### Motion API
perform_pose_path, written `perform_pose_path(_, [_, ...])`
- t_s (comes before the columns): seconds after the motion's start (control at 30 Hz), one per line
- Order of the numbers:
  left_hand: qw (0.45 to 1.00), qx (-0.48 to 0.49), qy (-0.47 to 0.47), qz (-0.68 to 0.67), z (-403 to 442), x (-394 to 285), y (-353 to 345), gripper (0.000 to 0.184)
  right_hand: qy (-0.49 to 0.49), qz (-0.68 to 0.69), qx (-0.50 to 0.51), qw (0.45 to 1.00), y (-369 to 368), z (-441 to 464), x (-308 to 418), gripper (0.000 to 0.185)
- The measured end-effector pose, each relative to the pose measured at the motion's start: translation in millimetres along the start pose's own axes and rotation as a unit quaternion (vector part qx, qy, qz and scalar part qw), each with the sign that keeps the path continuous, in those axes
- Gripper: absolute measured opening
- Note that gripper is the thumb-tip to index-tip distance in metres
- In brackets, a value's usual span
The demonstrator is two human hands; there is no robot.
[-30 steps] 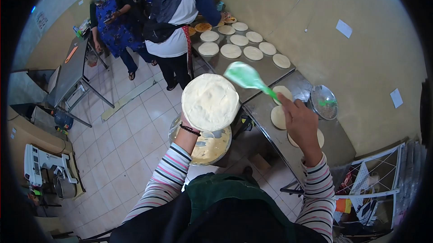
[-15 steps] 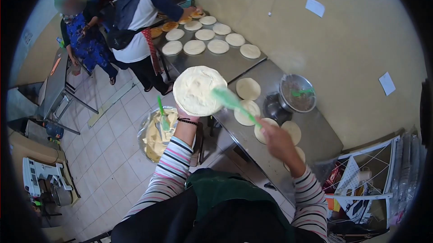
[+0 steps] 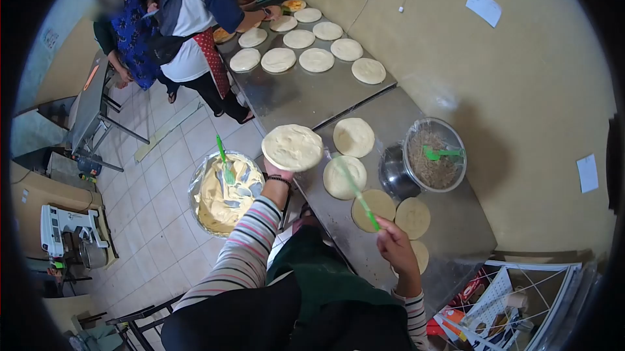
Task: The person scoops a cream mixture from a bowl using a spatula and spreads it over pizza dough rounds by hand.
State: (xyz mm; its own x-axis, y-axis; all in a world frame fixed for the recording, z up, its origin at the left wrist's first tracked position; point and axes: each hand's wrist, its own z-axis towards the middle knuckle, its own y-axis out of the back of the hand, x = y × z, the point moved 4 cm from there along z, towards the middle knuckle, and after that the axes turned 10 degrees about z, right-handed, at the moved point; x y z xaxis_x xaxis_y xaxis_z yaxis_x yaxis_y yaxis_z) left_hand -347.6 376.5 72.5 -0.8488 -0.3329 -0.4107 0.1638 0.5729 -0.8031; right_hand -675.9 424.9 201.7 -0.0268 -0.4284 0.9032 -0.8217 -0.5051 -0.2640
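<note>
The left hand (image 3: 278, 171) supports a dough round (image 3: 292, 148) from below; the round is held up just off the near edge of the near table (image 3: 456, 227), with its pale, unevenly smeared top facing up. The fingers of this hand are hidden under the round, so whether they lie flat or curl cannot be told. The right hand (image 3: 396, 247) is closed around the handle of a green spatula (image 3: 366, 206). The spatula angles up and to the left in the view, and its blade is blurred by motion over the near table; contact with any surface cannot be confirmed. At least 5 flat rounds (image 3: 353, 137) lie on the near table, and the lowest is partly hidden by the right hand. Beside them, a metal bowl (image 3: 435, 154) contains a brownish shredded filling and a green utensil (image 3: 443, 153); a steel vessel (image 3: 397, 172) is positioned next to it. To the left of the raised round, a foil-toned basin (image 3: 224, 193) contains a creamy yellow mixture, with a second spatula (image 3: 225, 163) standing in it at a tilt. The far table (image 3: 286, 100) adjoins the near table and carries rows of pale rounds (image 3: 316, 60). A co-worker (image 3: 195, 22) in a red dotted apron reaches over its far end.
</note>
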Motion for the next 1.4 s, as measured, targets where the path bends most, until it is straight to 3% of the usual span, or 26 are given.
perform_pose_path(0.1, [1.000,0.001,0.006,-0.008,84,-1,28,0.048,-0.032,0.057,-0.080,0.995,30,5,6,0.035])
perform_pose_path(0.23, [0.999,-0.011,0.046,-0.004,166,-9,-6,0.059,-0.054,0.135,-0.172,0.974,54,18,11,0.035])
perform_pose_path(0.3, [0.966,-0.205,0.143,-0.063,204,19,39,0.068,-0.061,0.141,-0.215,0.965,56,30,10,0.035])
perform_pose_path(0.33, [0.925,-0.306,0.222,-0.045,204,45,47,0.069,-0.062,0.148,-0.241,0.957,58,39,11,0.035])
perform_pose_path(0.4, [0.892,-0.308,0.326,0.048,194,91,22,0.059,-0.075,0.182,-0.251,0.948,53,52,11,0.039])
perform_pose_path(0.47, [0.903,-0.165,0.316,0.242,226,143,-11,0.050,-0.071,0.218,-0.259,0.938,44,60,13,0.043])
perform_pose_path(0.5, [0.903,-0.155,0.323,0.238,247,167,-28,0.050,-0.062,0.228,-0.261,0.936,43,63,14,0.044])
perform_pose_path(0.53, [0.845,-0.071,0.159,0.505,284,178,-52,0.048,-0.040,0.226,-0.262,0.937,42,65,15,0.044])
perform_pose_path(0.57, [0.701,0.014,-0.030,0.712,310,187,-87,0.051,-0.055,0.215,-0.311,0.924,40,65,18,0.046])
perform_pose_path(0.6, [0.713,0.018,-0.034,0.700,323,197,-109,0.051,-0.045,0.179,-0.316,0.930,41,65,19,0.046])
perform_pose_path(0.67, [0.509,-0.115,-0.105,0.847,339,193,-153,0.067,-0.034,0.231,-0.348,0.908,45,55,5,0.041])
perform_pose_path(0.7, [0.525,-0.121,-0.107,0.836,347,195,-169,0.067,-0.061,0.213,-0.404,0.888,42,54,7,0.045])
perform_pose_path(0.77, [0.440,-0.132,-0.068,0.886,357,202,-183,0.078,-0.047,0.193,-0.408,0.891,52,71,21,0.044])
perform_pose_path(0.83, [0.443,-0.175,-0.071,0.876,369,214,-178,0.071,-0.036,0.191,-0.426,0.884,52,77,27,0.041])
perform_pose_path(0.9, [0.526,-0.169,-0.028,0.833,387,224,-155,0.060,-0.033,0.199,-0.440,0.875,44,79,28,0.039])
perform_pose_path(0.97, [0.503,-0.073,-0.122,0.853,394,236,-142,0.044,-0.037,0.211,-0.445,0.870,35,81,26,0.036])
perform_pose_path(1.03, [0.714,-0.006,-0.194,0.673,349,214,-141,0.032,-0.046,0.226,-0.441,0.867,26,83,21,0.034])
perform_pose_path(1.1, [0.743,-0.008,-0.118,0.659,292,164,-157,0.035,-0.059,0.230,-0.435,0.868,26,90,15,0.028])
perform_pose_path(1.17, [0.797,0.045,-0.081,0.597,253,132,-132,0.037,-0.055,0.063,-0.418,0.905,35,86,12,0.026])
perform_pose_path(1.23, [0.849,0.085,-0.015,0.522,204,102,-96,0.040,-0.008,0.020,-0.380,0.925,40,95,3,0.037])
perform_pose_path(1.33, [0.899,0.027,-0.024,0.437,109,51,-43,0.046,-0.011,-0.001,-0.343,0.939,22,102,2,0.032])
perform_pose_path(1.4, [0.910,0.070,-0.034,0.408,41,18,-9,0.050,0.014,-0.029,-0.305,0.952,13,101,-6,0.029])
